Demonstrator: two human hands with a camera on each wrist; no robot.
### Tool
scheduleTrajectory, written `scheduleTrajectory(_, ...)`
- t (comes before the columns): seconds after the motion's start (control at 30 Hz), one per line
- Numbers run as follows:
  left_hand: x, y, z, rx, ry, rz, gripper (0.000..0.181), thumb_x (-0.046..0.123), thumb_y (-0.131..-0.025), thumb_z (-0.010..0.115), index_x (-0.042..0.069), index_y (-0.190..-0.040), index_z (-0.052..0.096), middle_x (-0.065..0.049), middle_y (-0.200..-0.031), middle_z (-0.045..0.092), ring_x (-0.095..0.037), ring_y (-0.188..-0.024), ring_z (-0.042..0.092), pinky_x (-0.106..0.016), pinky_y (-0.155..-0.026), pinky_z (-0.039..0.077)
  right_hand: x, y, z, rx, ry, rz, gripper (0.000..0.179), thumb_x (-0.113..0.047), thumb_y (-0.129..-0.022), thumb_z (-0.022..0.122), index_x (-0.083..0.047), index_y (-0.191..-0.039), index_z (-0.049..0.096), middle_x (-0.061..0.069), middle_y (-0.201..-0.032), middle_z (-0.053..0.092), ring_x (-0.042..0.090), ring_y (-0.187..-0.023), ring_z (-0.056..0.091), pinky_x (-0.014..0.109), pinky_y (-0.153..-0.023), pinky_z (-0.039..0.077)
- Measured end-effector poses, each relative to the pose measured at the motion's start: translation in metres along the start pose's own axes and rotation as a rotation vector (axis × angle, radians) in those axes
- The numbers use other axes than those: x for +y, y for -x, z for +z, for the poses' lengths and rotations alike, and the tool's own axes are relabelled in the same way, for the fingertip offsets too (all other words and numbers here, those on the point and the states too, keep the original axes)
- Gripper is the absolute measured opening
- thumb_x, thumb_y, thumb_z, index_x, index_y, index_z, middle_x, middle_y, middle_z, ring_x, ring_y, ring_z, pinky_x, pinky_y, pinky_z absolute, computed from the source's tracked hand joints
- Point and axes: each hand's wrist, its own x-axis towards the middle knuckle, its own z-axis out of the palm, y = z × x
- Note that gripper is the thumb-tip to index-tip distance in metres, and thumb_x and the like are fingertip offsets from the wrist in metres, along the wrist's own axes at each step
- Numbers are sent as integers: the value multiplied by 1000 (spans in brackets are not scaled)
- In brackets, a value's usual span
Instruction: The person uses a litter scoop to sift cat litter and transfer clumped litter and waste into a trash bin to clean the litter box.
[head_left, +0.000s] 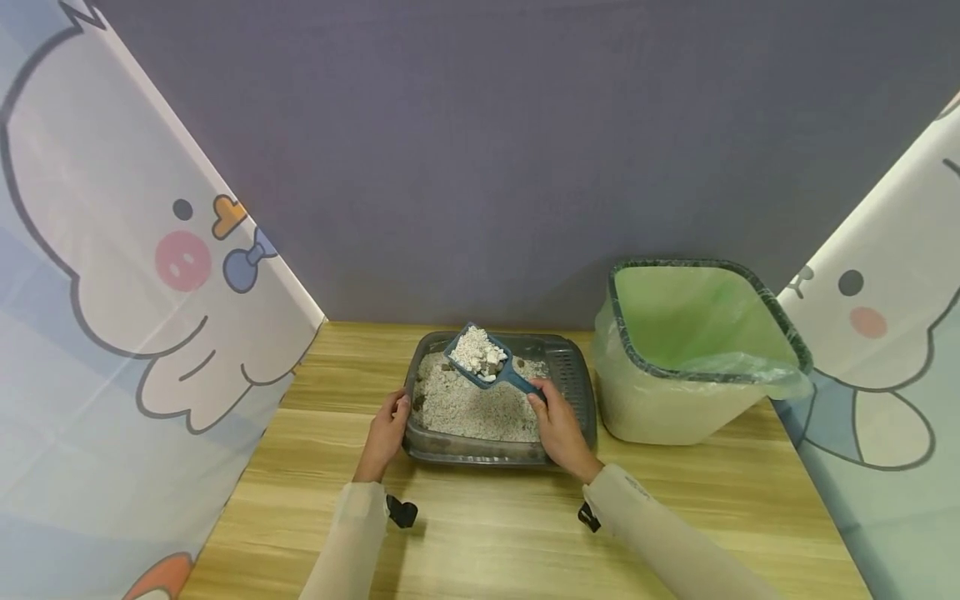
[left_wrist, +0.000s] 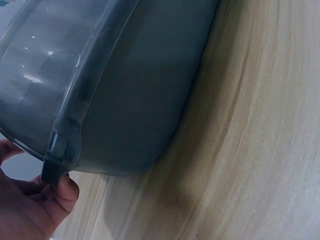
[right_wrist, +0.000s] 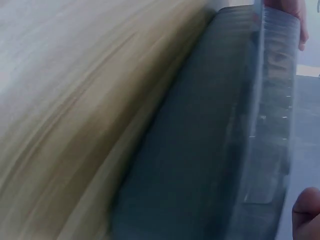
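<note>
1. Scoop of blue plastic with a square bowl (head_left: 508, 372): held over the back edge of a dark grey, rectangular plastic tray (head_left: 480, 454), carrying a heaped load of pale granules and darker lumps (head_left: 474, 350).
2. Right hand (head_left: 561, 429): fingers wrapped round the scoop's handle. A level wrist is advisable, since the heap could spill over the bowl's sides.
3. Left hand (head_left: 387, 427): thumb and fingers clamped on the tray's left rim, a hold that should steady it near the back edge of the wood-grained table (head_left: 480, 533).
4. Sifting: short, gentle shakes within the tray's edges seem best; the load hides any slots.
5. Green, square-mouthed bin with a clear plastic liner (head_left: 652, 408): at the table's back right corner, well apart from the bowl.
</note>
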Motion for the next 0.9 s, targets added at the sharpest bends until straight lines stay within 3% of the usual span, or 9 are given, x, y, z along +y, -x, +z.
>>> scheduleTrajectory(0.3, -1, -1, 0, -9, 18, -2, 52, 43, -102, 36, 9, -141, 43, -21, -122, 54, -35, -104, 54, -51, -83, 43, 11, 4, 9, 53, -36, 13, 27, -21, -101, 46, -8, -124, 51, 1, -77, 43, 15, -59, 38, 32, -57, 36)
scheduleTrajectory(0.63, -2, -1, -1, -7, 11, 5, 54, 45, -102, 35, 9, -141, 43, -21, -122, 54, -35, -103, 55, -51, -82, 44, 12, 4, 6, 10, -56, 38, 28, -23, -101, 45, -11, -126, 47, 2, -70, 42, 13, -51, 37, 30, -50, 36)
scheduleTrajectory(0.9, 0, -1, 0, -12, 14, -19, 53, 45, -102, 35, 10, -142, 42, -20, -123, 53, -34, -103, 55, -50, -81, 44, 12, 4, 1, 51, 3, 44, 30, -19, -99, 50, -7, -127, 51, 2, -91, 51, 13, -54, 43, 31, -53, 39)
